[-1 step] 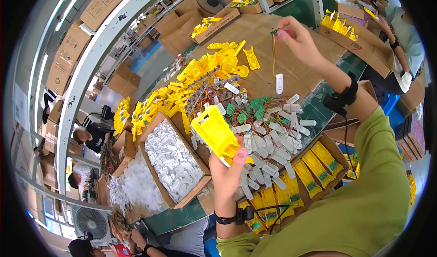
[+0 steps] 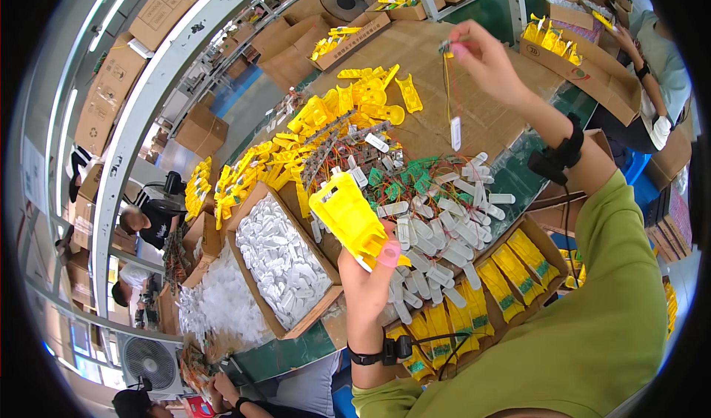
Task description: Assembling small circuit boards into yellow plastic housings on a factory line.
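My left hand is closed around a yellow plastic housing, its thumb pressed on the lower end. The hollow inner side of the housing faces up, with a white part along its edge. Further off to the right, my right hand is raised, pinching a small circuit board. Thin wires run down from that board to a white oblong piece, which dangles beneath the hand. Between my hands lies a heap of white oblong pieces with wires and green circuit boards.
Yellow housings are piled at the far side of the cardboard-covered table. A carton of small white parts stands left, beside clear plastic pieces. Near me a box holds rows of yellow units. Co-workers sit at left and far right.
My right hand has shifted slightly up and left with the circuit board, and the dangling white piece has swung a little. My left hand stays nearly still on the yellow housing.
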A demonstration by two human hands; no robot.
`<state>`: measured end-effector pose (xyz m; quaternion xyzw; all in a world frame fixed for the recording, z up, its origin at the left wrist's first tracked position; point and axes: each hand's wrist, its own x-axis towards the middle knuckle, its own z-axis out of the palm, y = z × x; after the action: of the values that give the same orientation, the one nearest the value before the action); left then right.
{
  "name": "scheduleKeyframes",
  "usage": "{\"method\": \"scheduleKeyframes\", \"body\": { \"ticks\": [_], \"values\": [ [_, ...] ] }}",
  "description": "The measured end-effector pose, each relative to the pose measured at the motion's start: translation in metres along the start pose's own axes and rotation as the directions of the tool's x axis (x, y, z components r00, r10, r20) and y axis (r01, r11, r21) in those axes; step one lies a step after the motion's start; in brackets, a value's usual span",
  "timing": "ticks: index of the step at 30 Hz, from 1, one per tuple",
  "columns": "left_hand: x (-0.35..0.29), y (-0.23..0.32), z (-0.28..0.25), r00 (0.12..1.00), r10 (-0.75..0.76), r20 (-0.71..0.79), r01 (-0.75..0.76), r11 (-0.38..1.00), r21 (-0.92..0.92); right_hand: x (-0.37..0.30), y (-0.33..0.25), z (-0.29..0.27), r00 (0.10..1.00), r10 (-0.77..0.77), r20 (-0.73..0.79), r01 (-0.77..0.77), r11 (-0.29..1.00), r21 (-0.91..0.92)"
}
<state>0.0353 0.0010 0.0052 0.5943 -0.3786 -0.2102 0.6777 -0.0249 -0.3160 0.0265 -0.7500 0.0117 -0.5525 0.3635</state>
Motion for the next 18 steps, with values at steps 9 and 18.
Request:
{"method": "scheduleKeyframes", "body": {
  "ticks": [9,18],
  "values": [
    [-0.006,0.008,-0.003,0.998,0.014,-0.059,-0.014,1.0,0.015,0.015,-0.012,-0.008,0.995,0.087,-0.041,-0.08,0.985,0.151],
    [0.029,0.001,0.026,0.999,0.034,0.023,-0.035,0.998,0.056,-0.016,-0.043,-0.014,0.965,0.224,0.137,-0.261,0.879,0.398]
  ]
}}
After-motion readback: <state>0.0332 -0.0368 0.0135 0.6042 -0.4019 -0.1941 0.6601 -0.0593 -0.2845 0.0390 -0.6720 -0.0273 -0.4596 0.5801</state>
